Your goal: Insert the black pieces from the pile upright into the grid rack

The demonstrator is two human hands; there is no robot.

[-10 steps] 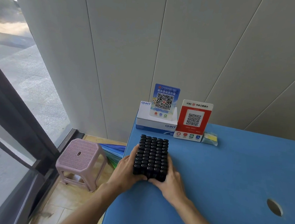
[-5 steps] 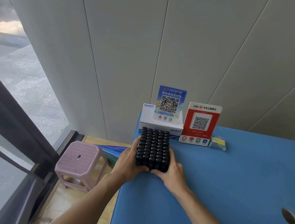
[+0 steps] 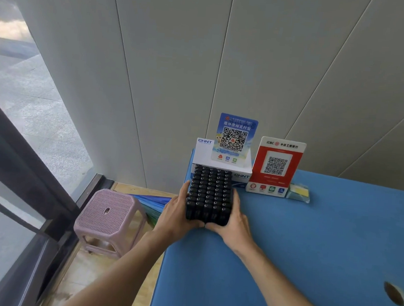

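At the far left, a glass wall with a dark frame looks onto a paved area outside. Beside it on the wooden floor stands one pink plastic stool, with a folded blue umbrella lying between it and the desk. One blue desk fills the right side, set against a pale panelled wall.

A person's two bare arms reach onto the desk's far left corner. The left hand and right hand clasp one grid rack from either side, fingers wrapped along its flanks and thumbs meeting under its near edge. The rack is packed with black pieces standing upright, five across; the rows run about ten deep, though the far ones blur together.

Just behind the rack sits one white box printed CHNT, bearing one blue QR-code sign. To its right stand one red QR-code sign and one small yellow-and-blue packet. Near the right edge, the desk has one round hole.
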